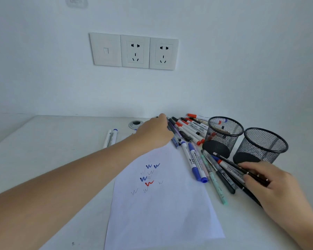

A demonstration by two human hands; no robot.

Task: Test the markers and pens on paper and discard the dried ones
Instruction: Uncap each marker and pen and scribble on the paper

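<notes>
A white paper sheet (161, 210) lies on the desk with blue, red and faint grey test squiggles. My left hand (155, 132) reaches over the sheet's far end to the back pile of red-capped markers (190, 129). Its fingers curl down beside a purple pen (176, 134), and the back of the hand hides what they hold. My right hand (273, 186) pinches a thin black pen (231, 163) lying across the near pile. Blue markers (193, 163) and a mint pen (215, 184) lie along the paper's right edge.
Two black mesh cups stand at the right: the left cup (222, 136) has a few red and blue items inside, the right cup (262, 147) is next to it. Two markers (110, 138) lie apart at the left. A cable hole (135, 123) sits by the wall.
</notes>
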